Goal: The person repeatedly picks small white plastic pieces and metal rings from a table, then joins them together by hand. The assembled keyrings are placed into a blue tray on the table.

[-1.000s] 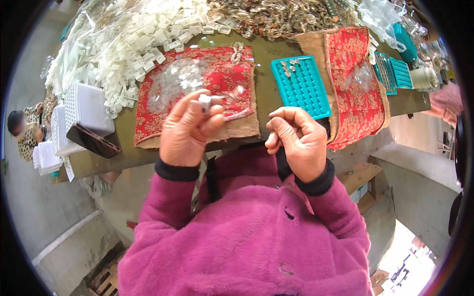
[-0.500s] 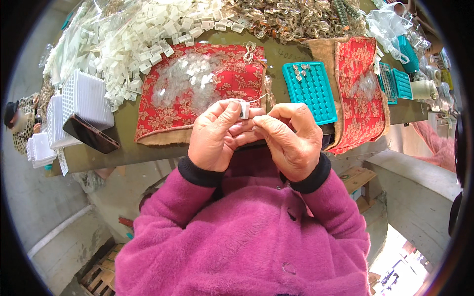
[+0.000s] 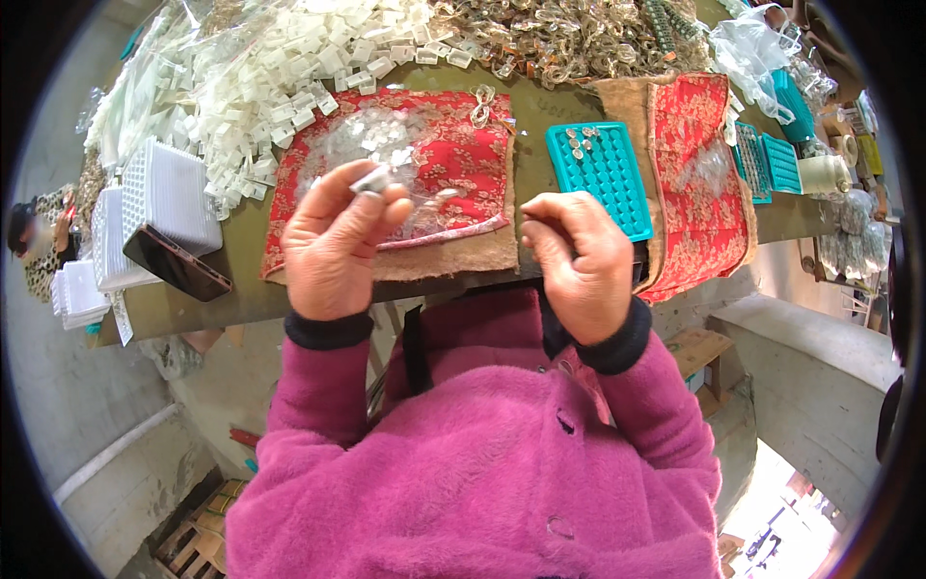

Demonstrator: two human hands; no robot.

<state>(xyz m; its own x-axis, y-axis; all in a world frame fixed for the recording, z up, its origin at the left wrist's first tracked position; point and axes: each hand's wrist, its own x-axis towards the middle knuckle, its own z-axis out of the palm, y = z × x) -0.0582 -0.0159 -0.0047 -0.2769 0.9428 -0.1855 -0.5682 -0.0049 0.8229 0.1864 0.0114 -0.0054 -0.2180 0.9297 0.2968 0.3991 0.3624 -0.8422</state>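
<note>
Nearest you, your right hand (image 3: pixel 590 270) is raised past the front edge of the tabletop (image 3: pixel 241 256), its fingers curled in toward the thumb; whether anything is pinched there, you cannot tell from this view. Your left hand (image 3: pixel 333 251) is level with it, well apart, its fingers and thumb grasping a small white piece (image 3: pixel 372 179) above the red patterned mat (image 3: pixel 463 164). That hand covers the mat's near left part; your right hand hides the near left corner of a teal tray (image 3: pixel 608 188).

To your left, a dark phone (image 3: pixel 177 262) lies slanted in front of a stack of white trays (image 3: pixel 172 203), with smaller white trays (image 3: pixel 79 294) beside it. Loose clear flakes (image 3: pixel 323 145) occupy the mat, and a looped cord (image 3: pixel 482 106) rests near its far right corner. The teal tray carries a few clear pieces (image 3: pixel 579 145) at its far end; a second red patterned cloth (image 3: pixel 685 232) borders it on the right, then a pale spool (image 3: pixel 823 176).

Farther off, a heap of white box-like pieces (image 3: pixel 299 77) crowds the mat's far left edge, with a heap of clear loops (image 3: pixel 569 39) adjoining and a plastic bag (image 3: pixel 752 58) at right
</note>
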